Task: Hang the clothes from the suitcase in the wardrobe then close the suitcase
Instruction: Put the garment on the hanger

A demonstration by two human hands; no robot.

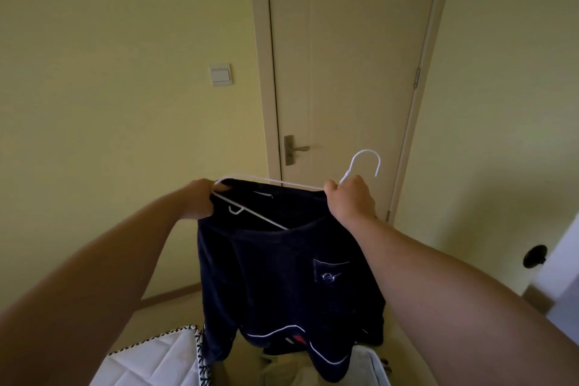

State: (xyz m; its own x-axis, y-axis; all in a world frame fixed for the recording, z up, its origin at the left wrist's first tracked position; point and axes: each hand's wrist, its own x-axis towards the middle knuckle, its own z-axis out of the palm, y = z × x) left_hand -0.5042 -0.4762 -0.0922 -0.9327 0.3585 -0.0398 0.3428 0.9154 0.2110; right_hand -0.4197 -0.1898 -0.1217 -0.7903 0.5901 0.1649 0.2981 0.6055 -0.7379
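The left hand [197,200] grips one end of a thin white wire hanger [275,182] together with the collar of a dark navy velvety top [282,285]. The right hand [351,199] clenches the hanger's neck just below its hook. The top hangs over the open suitcase with white quilted lining [150,360], in front of a closed cream door [344,72].

Cannot follow the lower bar of the hanger [348,170] to its end, covered inside the navy garment [275,276]. Cannot read the small emblem [328,276] on the pocket [332,266]. Only part of the suitcase [150,357], cut by the bottom edge.
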